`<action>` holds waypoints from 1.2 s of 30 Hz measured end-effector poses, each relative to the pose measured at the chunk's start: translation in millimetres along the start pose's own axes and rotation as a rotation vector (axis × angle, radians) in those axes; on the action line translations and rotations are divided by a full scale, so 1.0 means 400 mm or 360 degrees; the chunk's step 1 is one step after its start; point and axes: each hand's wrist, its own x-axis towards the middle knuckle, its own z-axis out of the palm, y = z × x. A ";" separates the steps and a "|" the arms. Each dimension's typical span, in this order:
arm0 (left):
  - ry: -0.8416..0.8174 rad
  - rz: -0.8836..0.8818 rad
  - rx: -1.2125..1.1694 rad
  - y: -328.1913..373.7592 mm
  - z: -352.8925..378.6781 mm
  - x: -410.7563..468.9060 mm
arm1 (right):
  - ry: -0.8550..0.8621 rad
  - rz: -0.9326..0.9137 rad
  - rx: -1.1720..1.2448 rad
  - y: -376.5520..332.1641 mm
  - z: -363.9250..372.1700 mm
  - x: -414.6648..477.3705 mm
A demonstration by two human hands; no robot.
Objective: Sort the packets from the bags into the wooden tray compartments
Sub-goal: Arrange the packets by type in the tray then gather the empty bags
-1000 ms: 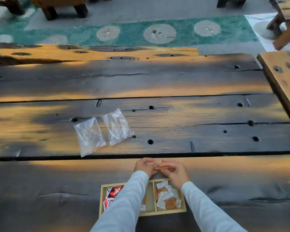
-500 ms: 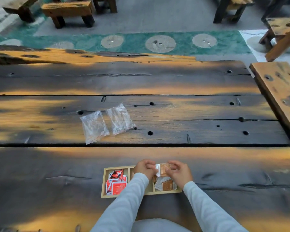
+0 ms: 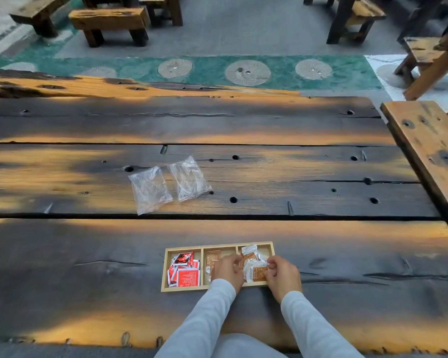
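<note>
The hands have come down from above the wooden tray (image 3: 270, 245) into it. The dark plank table (image 3: 321, 164) stands among wooden benches (image 3: 109, 20). The left hand (image 3: 227, 270) pinches an orange packet (image 3: 239, 262) near the divider between middle and right compartments; the right hand (image 3: 282, 273) pinches another packet (image 3: 258, 273) in the right one. Two clear bags (image 3: 150, 189) lie farther left.

The table (image 3: 321, 254) is rough, dark, weathered wood; the tray (image 3: 219, 243) pale smooth wood; two bags (image 3: 150, 189) at 11 o'clock clear, crinkled plastic.
</note>
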 end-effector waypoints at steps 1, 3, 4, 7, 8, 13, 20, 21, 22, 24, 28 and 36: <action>-0.0050 -0.0012 0.0012 -0.003 0.000 -0.001 | 0.0011 0.0015 0.0005 -0.003 0.000 -0.004; -0.0179 0.0021 0.0086 -0.003 -0.003 -0.005 | 0.0016 0.0041 0.0025 -0.011 0.000 -0.012; -0.0237 0.0063 0.0157 -0.003 -0.003 -0.006 | 0.0008 0.0058 0.0034 -0.013 0.002 -0.015; -0.0375 0.0198 0.0386 0.001 -0.001 -0.003 | 0.0006 0.0101 0.0051 -0.017 0.007 -0.026; -0.0401 0.0233 0.0445 0.002 -0.001 0.001 | 0.0008 0.0116 0.0055 -0.019 0.008 -0.030; -0.0427 0.0267 0.0371 -0.006 -0.034 0.017 | 0.0065 0.0185 0.0007 -0.041 0.018 -0.042; -0.0183 0.0079 0.0040 -0.106 -0.212 0.088 | 0.0098 0.0124 -0.0001 -0.166 0.034 0.026; -0.0133 0.0035 0.0004 -0.126 -0.249 0.104 | 0.0091 0.0101 0.0015 -0.196 0.040 0.041; -0.0089 -0.0008 -0.0032 -0.144 -0.286 0.119 | 0.0078 0.0080 0.0026 -0.225 0.047 0.056; 0.0010 -0.0086 -0.0114 -0.183 -0.364 0.145 | 0.0034 0.0031 0.0024 -0.291 0.067 0.090; 0.0191 -0.0264 -0.0308 -0.258 -0.506 0.205 | -0.0080 -0.0025 -0.0071 -0.434 0.111 0.160; 0.0381 -0.0497 -0.0518 -0.361 -0.693 0.340 | -0.0219 -0.0067 -0.0038 -0.649 0.207 0.303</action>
